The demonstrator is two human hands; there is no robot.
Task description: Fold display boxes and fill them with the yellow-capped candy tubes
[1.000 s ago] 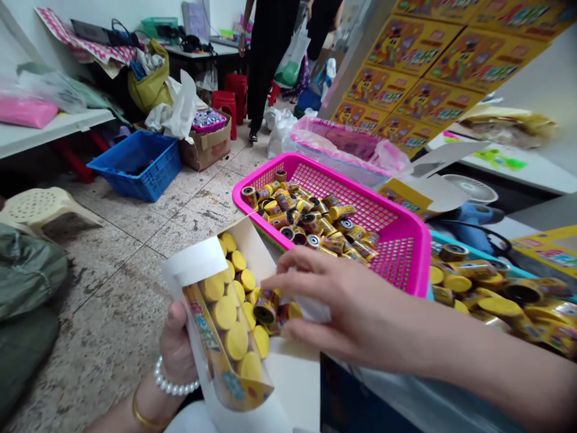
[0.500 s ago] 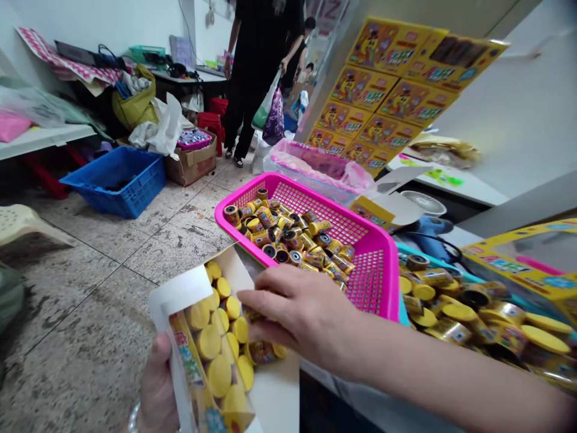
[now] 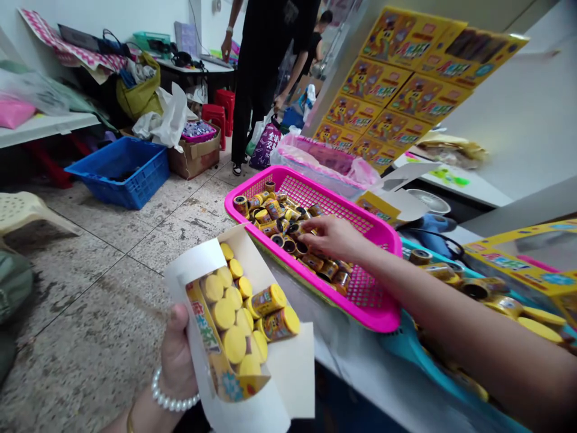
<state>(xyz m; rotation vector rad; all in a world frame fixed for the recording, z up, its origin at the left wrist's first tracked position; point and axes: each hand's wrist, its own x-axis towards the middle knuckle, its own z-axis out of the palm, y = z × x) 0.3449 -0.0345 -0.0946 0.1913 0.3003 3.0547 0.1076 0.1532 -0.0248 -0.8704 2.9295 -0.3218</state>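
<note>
My left hand [image 3: 177,361] grips an open white and yellow cardboard box [image 3: 201,261] from below, tilted towards me. Rows of yellow-topped cans [image 3: 224,316] stand packed inside it, and two gold-labelled cans [image 3: 269,300] lie across them at the opening. My right hand [image 3: 336,237] reaches over a pink plastic mesh basket [image 3: 360,310], its fingertips touching the loose gold-labelled cans [image 3: 288,236] heaped there. No can shows gripped in its fingers.
The basket sits on a white counter [image 3: 356,367], with a heap of cans [image 3: 451,279] on a blue surface to its right. Yellow printed cards [image 3: 387,90] hang above. A standing person [image 3: 261,78], a blue crate [image 3: 118,171] and a cardboard box [image 3: 195,157] are on the floor beyond.
My right hand has moved from the box to over the pink basket. Two cans now lie on top in the box, and the view has shifted slightly.
</note>
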